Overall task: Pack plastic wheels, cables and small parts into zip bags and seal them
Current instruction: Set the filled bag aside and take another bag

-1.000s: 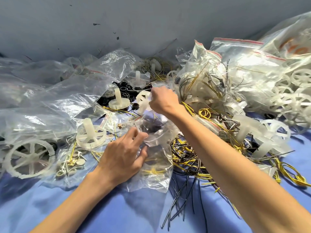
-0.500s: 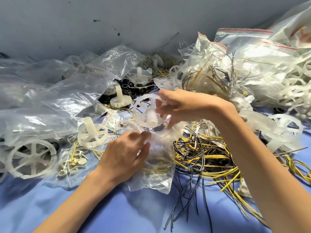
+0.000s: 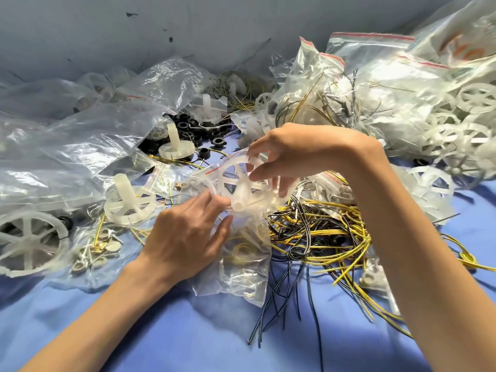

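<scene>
Just left of cable tangle: right hand back from far pile, now grasping spoked wheel by rim, fingers curled round it. Left hand unchanged, pinching mouth of zip bag. Likely insertion step; bag unsealed. Wheel: translucent white, thin spokes, hub stub toward camera, tilted at bag mouth. Inside film or not, can't tell.
</scene>
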